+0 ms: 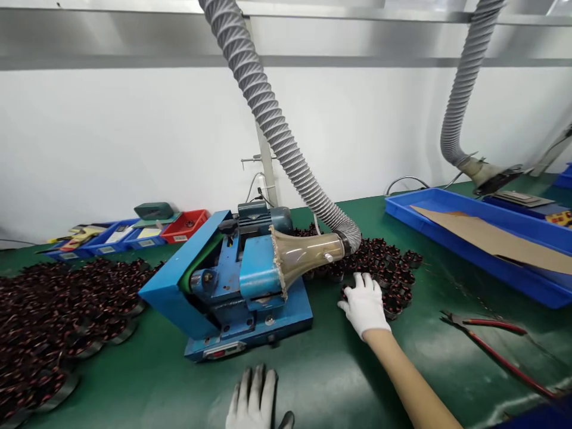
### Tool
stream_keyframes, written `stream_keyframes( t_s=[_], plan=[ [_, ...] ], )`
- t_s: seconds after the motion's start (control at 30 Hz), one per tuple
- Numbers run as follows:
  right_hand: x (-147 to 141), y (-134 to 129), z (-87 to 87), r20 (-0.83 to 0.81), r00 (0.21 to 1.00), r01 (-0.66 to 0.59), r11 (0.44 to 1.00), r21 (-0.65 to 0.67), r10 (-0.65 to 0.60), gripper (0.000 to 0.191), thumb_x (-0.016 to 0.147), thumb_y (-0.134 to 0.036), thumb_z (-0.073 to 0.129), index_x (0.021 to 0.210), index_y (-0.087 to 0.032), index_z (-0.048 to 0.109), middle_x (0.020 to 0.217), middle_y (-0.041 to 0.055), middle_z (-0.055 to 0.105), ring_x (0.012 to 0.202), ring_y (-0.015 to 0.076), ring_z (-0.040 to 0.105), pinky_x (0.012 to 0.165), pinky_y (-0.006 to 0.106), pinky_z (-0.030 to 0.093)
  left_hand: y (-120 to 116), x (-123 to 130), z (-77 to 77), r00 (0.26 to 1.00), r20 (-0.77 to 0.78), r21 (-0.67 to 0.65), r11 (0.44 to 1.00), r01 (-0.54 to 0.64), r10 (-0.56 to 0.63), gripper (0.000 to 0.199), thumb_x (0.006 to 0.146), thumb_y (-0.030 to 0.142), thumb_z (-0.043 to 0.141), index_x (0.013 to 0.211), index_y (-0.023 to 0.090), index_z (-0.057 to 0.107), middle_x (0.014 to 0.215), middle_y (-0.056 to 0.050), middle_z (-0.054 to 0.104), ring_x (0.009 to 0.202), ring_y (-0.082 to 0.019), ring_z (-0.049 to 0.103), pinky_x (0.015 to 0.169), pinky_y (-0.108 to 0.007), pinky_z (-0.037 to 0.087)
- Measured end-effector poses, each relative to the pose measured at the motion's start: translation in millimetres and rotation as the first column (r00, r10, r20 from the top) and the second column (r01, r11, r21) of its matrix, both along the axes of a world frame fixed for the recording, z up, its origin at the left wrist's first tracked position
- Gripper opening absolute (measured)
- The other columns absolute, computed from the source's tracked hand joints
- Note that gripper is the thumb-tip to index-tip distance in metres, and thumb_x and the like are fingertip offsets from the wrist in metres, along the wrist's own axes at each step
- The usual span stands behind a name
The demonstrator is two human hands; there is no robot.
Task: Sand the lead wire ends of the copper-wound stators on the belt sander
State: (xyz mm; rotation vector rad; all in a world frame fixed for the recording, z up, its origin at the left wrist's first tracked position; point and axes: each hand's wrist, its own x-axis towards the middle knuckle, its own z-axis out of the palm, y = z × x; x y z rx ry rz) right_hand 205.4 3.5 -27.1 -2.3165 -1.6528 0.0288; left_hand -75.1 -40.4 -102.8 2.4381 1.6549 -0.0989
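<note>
Right hand [364,302]: one, white knit glove, bare forearm; fingers spread and released, tips resting on the near edge of the small coil pile [384,268]; grasping nothing.
Left hand [255,400]: one, grey-white glove, flat on the mat [339,381] at the bottom edge, fingers straight and released, thumb out; holding nothing.
Coils: two heaps, too many to count. Small pile just right of the machine, under the hose end. Large pile [58,316] far left, spilling toward the near edge. Round, dark rims, reddish copper windings, glossy.
Machine [236,280]: one, blue painted metal, boxy, slanted side plate, grey motor on top; between the two piles.
Funnel [308,253]: one, clear amber plastic, cone shape, ragged wide mouth against the machine.
Hoses: two, grey, ribbed, flexible. One [272,119] drops from above into the funnel. Second [465,89] hangs at right, ending in a flat nozzle near the tray.
Tray [451,238]: one large, blue plastic, shallow, holding one brown cardboard sheet [500,238].
Pliers [496,345]: one pair, red handles, lying right of the forearm.
Bins [147,232]: several small blue, one red, in a row at the back left.
Mat: green, smooth, slightly shiny.
</note>
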Motion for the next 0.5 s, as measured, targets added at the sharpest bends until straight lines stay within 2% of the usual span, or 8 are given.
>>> stream_keyframes(
  t_s=[0.1,0.17,0.23,0.3,0.33,0.4,0.43,0.5],
  plan=[
    [-23,-40,3.0,-0.12,0.979,-0.171,0.984,-0.055,0.164,0.011,0.076,-0.029,0.07,0.079,-0.02,0.074,0.124,0.0131,0.06,0.117,0.0296,0.052,0.097,0.038,0.039,-9,11,11.8,0.977,0.211,-0.127,0.991,0.033,-0.006,0.056,0.077,0.038,0.053,0.13,0.021,0.053,0.143,-0.012,0.043,0.135,-0.039,0.029,0.108,-0.058,0.026],
    [-37,-64,13.1,-0.233,0.943,-0.261,0.962,-0.077,0.237,0.009,0.08,-0.029,0.065,0.078,-0.027,0.073,0.115,0.0039,0.066,0.099,0.0195,0.064,0.086,0.028,0.047,-13,14,21.2,0.881,0.451,-0.277,0.961,-0.015,0.144,0.058,0.075,0.035,0.056,0.132,0.025,0.051,0.146,-0.008,0.038,0.139,-0.035,0.021,0.112,-0.057,0.018],
    [-48,-79,28.5,-0.438,0.837,-0.374,0.927,-0.017,0.329,0.008,0.079,-0.024,0.066,0.077,-0.029,0.072,0.111,0.0003,0.065,0.094,0.016,0.065,0.083,0.023,0.049,-15,19,35.6,0.596,0.713,-0.513,0.854,0.084,0.369,0.067,0.072,0.035,0.059,0.136,0.029,0.043,0.149,-0.006,0.035,0.138,-0.032,0.026,0.111,-0.053,0.022],
    [-55,-87,45.0,-0.618,0.646,-0.503,0.859,0.095,0.447,0.01,0.074,-0.019,0.07,0.076,-0.029,0.073,0.107,0.0002,0.065,0.095,0.0166,0.063,0.084,0.022,0.049,-16,27,56.3,0.268,0.771,-0.637,0.686,0.352,0.578,0.075,0.066,0.036,0.064,0.137,0.03,0.04,0.147,-0.008,0.04,0.129,-0.033,0.044,0.102,-0.05,0.038],
    [-57,-88,51.9,-0.681,0.543,-0.552,0.82,0.151,0.491,0.013,0.071,-0.016,0.072,0.076,-0.028,0.074,0.106,0.0006,0.064,0.096,0.0174,0.063,0.085,0.023,0.049,-16,30,67.7,0.185,0.748,-0.639,0.615,0.462,0.638,0.076,0.063,0.033,0.068,0.135,0.03,0.044,0.143,-0.009,0.044,0.121,-0.033,0.052,0.096,-0.048,0.044],
    [-60,-89,60.1,-0.776,0.371,-0.58,0.78,0.235,0.51,0.018,0.066,-0.012,0.073,0.075,-0.028,0.075,0.105,0.0011,0.065,0.097,0.0187,0.062,0.086,0.025,0.048,-18,36,87.2,0.156,0.738,-0.629,0.586,0.511,0.656,0.07,0.058,0.02,0.072,0.125,0.027,0.055,0.132,-0.011,0.056,0.108,-0.031,0.062,0.09,-0.043,0.049],
    [-61,-88,61.0,-0.835,0.286,-0.539,0.8,0.266,0.47,0.021,0.065,-0.011,0.073,0.077,-0.028,0.074,0.104,0.0014,0.066,0.095,0.0192,0.063,0.085,0.026,0.049,-19,37,92.7,0.164,0.743,-0.636,0.609,0.474,0.649,0.068,0.057,0.013,0.072,0.122,0.026,0.058,0.127,-0.01,0.06,0.104,-0.029,0.063,0.09,-0.041,0.049],
    [-63,-87,56.9,-0.949,0.088,-0.371,0.894,0.251,0.303,0.025,0.065,-0.014,0.073,0.087,-0.027,0.073,0.095,0.0025,0.069,0.086,0.0199,0.066,0.078,0.029,0.053,-22,37,91.8,0.159,0.738,-0.664,0.662,0.348,0.656,0.072,0.053,0.006,0.072,0.121,0.026,0.058,0.117,-0.008,0.066,0.096,-0.026,0.066,0.09,-0.038,0.049]
  ],
)
